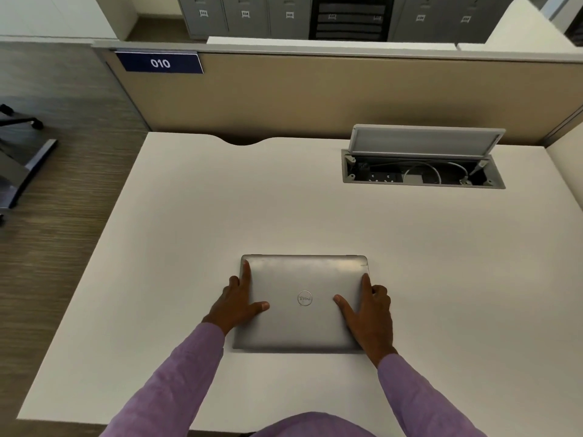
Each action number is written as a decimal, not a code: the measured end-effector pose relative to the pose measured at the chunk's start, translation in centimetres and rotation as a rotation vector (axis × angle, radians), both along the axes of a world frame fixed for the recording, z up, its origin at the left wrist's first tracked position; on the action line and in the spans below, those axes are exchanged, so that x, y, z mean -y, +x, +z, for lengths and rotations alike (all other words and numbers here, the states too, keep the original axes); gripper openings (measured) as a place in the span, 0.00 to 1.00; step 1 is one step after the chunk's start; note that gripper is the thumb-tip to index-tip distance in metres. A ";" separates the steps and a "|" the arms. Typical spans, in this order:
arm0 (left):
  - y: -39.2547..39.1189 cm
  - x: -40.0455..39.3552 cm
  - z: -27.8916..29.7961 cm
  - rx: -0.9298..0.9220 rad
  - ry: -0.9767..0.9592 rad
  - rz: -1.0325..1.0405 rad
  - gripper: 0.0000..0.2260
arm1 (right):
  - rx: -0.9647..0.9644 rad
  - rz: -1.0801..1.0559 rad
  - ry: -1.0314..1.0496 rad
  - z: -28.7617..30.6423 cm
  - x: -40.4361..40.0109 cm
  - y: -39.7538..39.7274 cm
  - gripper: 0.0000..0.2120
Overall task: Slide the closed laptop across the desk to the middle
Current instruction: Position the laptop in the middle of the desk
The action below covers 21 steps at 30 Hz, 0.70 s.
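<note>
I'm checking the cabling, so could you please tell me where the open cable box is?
In the head view, the open cable box is sunk into the desk at its far right, just before the partition.

I wear a long-sleeved shirt in a soft purple, close to lavender, with a fine weave that gives the cloth a faintly mottled look. My left sleeve point(176, 376) runs down to the wrist and ends in a plain edge, and my right sleeve point(419, 395) does the same (I can make out no button or cuff seam on either). Both sleeves wrinkle loosely along the forearm. The same purple cloth covers my front point(309, 425) at the bottom edge of the view. My left hand point(238, 302) and right hand point(367, 313) are bare: no gloves, and no ring or watch that I can see.
</note>
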<state>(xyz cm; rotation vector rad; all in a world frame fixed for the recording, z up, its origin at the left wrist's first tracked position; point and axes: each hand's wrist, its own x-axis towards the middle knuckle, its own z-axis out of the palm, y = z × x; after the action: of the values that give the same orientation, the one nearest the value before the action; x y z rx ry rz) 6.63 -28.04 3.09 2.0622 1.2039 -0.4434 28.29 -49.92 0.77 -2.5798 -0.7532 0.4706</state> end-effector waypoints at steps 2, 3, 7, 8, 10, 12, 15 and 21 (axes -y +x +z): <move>0.1 0.1 0.1 -0.007 0.005 -0.006 0.53 | 0.013 -0.001 -0.001 0.0 0.0 -0.1 0.43; 0.1 0.1 0.2 -0.009 0.008 -0.008 0.53 | 0.016 -0.002 -0.004 0.1 0.0 -0.1 0.43; 0.1 0.1 0.6 -0.016 0.019 -0.015 0.52 | 0.038 0.009 -0.020 0.1 0.0 -0.2 0.42; 0.1 0.1 0.6 -0.014 0.023 -0.013 0.52 | 0.041 0.009 -0.019 0.1 0.0 -0.2 0.42; -0.1 0.3 0.6 -0.007 0.034 -0.012 0.52 | 0.045 0.016 -0.020 0.1 0.0 -0.1 0.43; -0.3 0.4 0.5 -0.001 0.059 -0.006 0.52 | 0.046 0.020 -0.032 0.0 0.0 0.0 0.42; -0.6 0.6 0.6 0.015 0.107 0.049 0.53 | 0.060 0.023 -0.046 0.1 -0.1 -0.3 0.41; -0.5 1.3 0.5 0.138 0.367 0.106 0.40 | 0.156 0.060 0.010 0.3 -0.8 -0.7 0.39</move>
<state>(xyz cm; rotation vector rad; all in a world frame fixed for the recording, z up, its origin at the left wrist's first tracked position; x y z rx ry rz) 6.17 -29.36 3.58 2.2753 1.3813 -0.0272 27.59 -49.15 1.06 -2.6135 -0.8853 0.2848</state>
